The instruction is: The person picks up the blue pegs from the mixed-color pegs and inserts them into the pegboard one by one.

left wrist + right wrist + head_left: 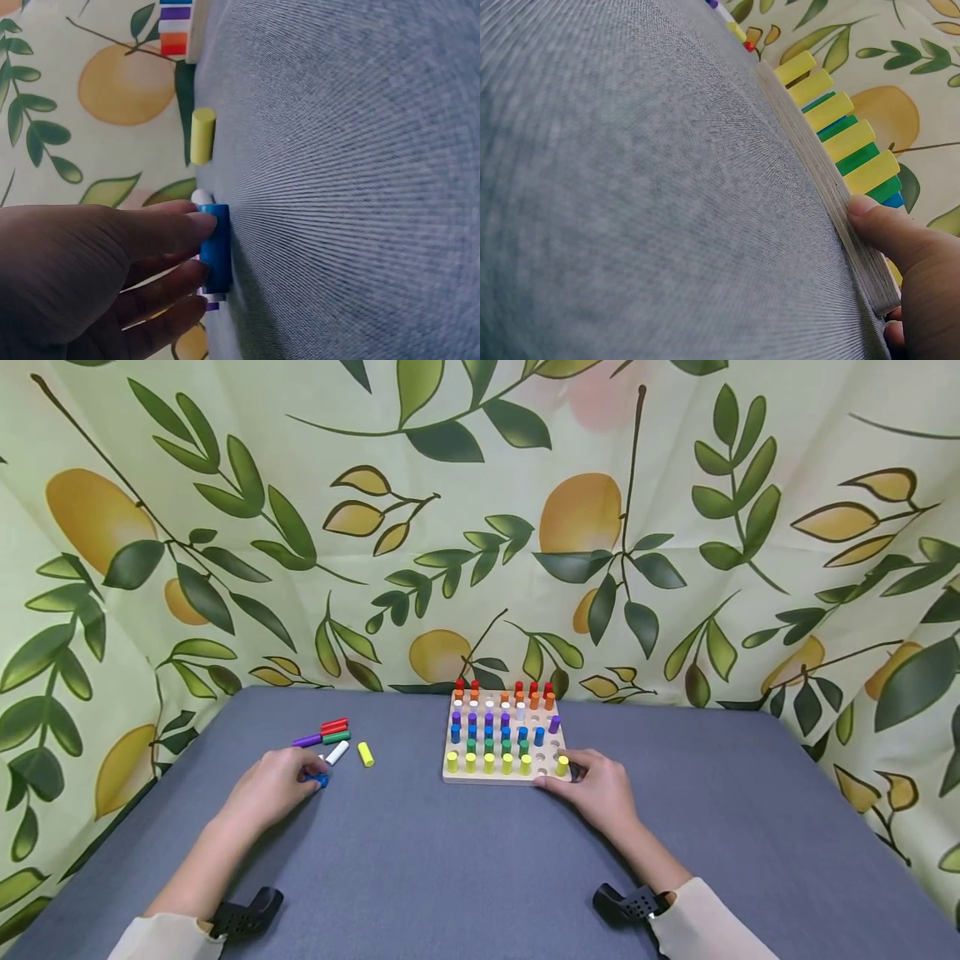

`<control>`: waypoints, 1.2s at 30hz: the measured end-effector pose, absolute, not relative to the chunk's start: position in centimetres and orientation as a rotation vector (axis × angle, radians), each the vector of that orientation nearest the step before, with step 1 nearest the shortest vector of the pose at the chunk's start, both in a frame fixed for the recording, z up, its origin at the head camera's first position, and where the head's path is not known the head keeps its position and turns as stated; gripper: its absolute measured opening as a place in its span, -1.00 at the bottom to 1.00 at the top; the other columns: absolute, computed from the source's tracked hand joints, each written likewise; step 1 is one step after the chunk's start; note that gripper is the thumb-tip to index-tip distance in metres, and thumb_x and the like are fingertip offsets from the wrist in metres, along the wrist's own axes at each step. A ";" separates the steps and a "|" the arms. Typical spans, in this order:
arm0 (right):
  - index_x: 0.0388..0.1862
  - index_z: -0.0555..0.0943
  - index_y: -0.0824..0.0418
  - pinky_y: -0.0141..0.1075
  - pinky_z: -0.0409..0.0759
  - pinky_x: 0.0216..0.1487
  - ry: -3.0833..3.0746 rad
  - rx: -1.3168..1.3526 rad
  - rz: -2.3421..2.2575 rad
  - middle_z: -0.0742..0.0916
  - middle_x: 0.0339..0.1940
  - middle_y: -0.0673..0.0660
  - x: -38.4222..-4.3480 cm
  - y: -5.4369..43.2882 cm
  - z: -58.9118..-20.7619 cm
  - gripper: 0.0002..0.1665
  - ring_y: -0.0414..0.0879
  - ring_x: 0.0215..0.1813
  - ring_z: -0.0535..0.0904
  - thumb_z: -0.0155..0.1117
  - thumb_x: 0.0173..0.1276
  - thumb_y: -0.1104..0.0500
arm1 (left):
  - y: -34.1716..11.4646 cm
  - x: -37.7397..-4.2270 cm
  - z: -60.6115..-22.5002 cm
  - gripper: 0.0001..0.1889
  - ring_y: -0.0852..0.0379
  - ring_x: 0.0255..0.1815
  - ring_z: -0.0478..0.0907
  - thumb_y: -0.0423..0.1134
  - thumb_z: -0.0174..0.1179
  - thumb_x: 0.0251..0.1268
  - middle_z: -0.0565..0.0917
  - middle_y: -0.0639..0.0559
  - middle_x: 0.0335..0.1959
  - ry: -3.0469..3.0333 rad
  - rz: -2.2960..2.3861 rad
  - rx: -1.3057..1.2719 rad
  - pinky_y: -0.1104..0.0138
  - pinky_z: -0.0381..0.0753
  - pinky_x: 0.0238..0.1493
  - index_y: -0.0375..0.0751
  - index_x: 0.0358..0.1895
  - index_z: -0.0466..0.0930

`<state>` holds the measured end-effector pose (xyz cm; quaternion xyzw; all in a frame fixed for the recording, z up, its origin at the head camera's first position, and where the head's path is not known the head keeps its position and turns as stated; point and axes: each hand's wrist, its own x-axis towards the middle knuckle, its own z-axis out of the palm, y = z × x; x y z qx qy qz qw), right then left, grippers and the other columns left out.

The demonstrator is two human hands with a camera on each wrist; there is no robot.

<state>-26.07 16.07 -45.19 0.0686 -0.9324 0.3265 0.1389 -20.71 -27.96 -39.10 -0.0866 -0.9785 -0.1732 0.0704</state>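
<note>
My left hand [281,781] is at the left of the table, its thumb and fingertips pinching a blue peg [216,247] that lies on the cloth. Close by lie red pegs [334,725], a green peg [337,737], a purple peg [307,741], a white peg [338,752] and a yellow peg [365,754]. A wooden pegboard [487,779] carries rows of coloured pegs, with some holes bare. With thumb on the front edge and fingers at the side, my right hand [600,787] grips its front right corner.
A grey-blue cloth [435,868] covers the table. Behind it hangs a curtain [480,585] printed with leaves and fruit, meeting the table just behind the pegboard. Each wrist wears a black strap.
</note>
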 end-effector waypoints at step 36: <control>0.12 0.73 0.23 -0.39 0.33 -0.39 -2.705 0.193 0.973 0.78 -0.11 0.18 -26.1 15.9 -45.0 -0.15 -0.14 -0.38 0.47 0.64 -0.05 -0.28 | -21.4 -21.5 -38.1 -0.78 0.16 -0.31 0.55 -0.41 0.30 0.30 0.71 -0.01 -0.29 -2.870 -0.700 -0.405 0.23 0.57 -0.24 -0.27 -0.01 0.68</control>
